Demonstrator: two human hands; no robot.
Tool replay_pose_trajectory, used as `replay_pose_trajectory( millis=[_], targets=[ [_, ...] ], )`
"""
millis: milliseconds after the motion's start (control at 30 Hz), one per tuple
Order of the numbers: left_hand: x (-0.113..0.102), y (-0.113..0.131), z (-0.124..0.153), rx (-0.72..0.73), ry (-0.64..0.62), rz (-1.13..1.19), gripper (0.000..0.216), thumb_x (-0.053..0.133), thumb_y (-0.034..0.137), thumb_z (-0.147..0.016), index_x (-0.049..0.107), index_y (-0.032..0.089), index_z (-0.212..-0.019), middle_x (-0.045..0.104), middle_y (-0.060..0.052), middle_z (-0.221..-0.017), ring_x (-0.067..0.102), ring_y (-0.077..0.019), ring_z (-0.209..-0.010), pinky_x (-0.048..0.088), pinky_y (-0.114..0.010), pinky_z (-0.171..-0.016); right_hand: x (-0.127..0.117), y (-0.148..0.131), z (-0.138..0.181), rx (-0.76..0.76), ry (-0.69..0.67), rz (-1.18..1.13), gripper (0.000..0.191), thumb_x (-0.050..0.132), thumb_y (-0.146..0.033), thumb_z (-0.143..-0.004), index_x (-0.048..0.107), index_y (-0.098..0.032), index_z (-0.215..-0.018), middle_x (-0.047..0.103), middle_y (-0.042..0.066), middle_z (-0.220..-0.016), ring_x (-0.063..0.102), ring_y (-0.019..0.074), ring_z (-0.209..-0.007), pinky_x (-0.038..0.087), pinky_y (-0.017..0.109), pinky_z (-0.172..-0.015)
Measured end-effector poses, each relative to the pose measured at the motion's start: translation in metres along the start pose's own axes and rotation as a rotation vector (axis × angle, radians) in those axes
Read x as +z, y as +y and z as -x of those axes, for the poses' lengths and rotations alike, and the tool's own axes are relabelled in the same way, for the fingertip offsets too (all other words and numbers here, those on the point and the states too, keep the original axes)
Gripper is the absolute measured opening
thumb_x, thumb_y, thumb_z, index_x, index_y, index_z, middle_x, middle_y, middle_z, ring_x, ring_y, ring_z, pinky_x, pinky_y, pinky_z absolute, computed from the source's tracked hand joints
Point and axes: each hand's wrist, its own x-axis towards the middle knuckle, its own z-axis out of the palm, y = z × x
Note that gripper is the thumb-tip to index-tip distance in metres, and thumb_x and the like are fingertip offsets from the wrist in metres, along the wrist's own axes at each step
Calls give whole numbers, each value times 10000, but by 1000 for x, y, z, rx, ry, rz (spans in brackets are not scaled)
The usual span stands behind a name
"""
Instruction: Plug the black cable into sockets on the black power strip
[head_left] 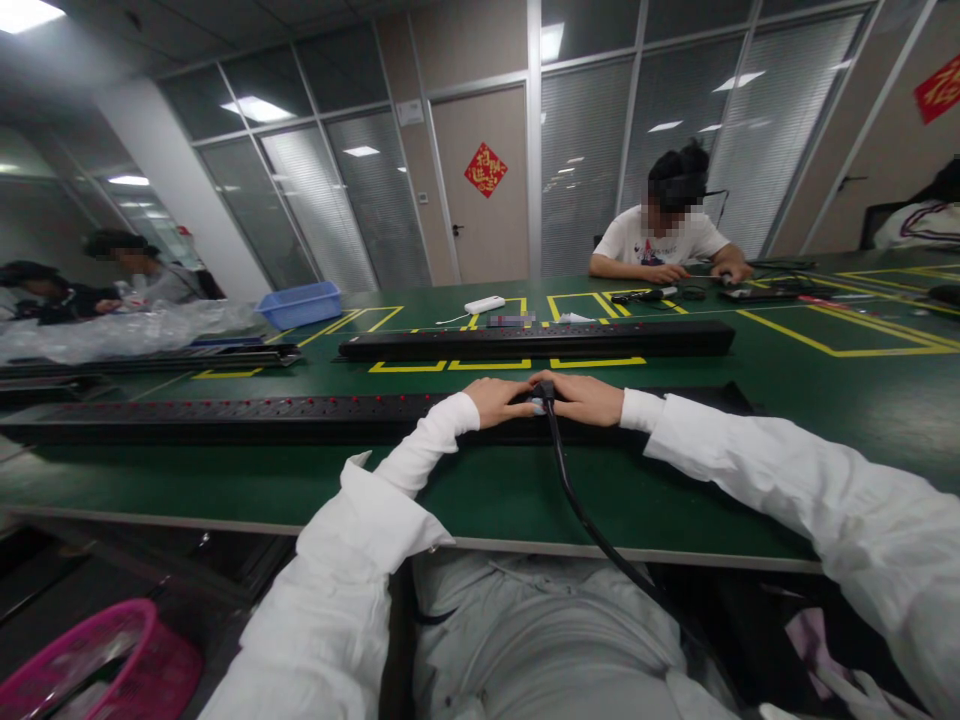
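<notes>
A long black power strip (247,415) with a row of red dots lies along the near side of the green table, running under both hands. Over its right part, a black plug (546,390) is held between my hands, its thick black cable (570,490) hanging down over the table edge towards my lap. My left hand (499,400) is closed on the plug from the left, fingertips and thumb drawn together. From the right, my right hand (589,400) closes on the same plug. Whether the plug sits in a socket is hidden by the fingers.
A second black strip (536,342) lies farther back, near yellow tape outlines. A blue basket (300,304) and clear plastic wrap (142,332) are at the left. A co-worker (667,225) sits across the table. A pink basket (154,650) stands below at left.
</notes>
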Motion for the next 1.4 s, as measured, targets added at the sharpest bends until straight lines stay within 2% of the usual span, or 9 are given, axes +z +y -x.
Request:
replay_pose_trajectory(
  millis=[400, 1400],
  targets=[
    [-4, 4, 1, 3, -9, 6, 546, 185, 596, -788, 370, 271, -1186, 489, -23, -1175, 491, -232, -1007, 370, -300, -786, 2, 2, -1, 8, 27, -12, 426, 350, -483, -807, 387, -181, -1105, 517, 87, -1056, 514, 213, -920, 389, 321, -759],
    [-2, 3, 1, 17, 12, 6, 559, 201, 606, -778, 379, 259, -1179, 496, -31, -1167, 500, -236, -996, 371, -311, -799, 1, 2, -2, -52, 34, -54, 418, 386, -443, -806, 383, -167, -1120, 515, 98, -1069, 504, 217, -932, 378, 349, -774]
  ],
)
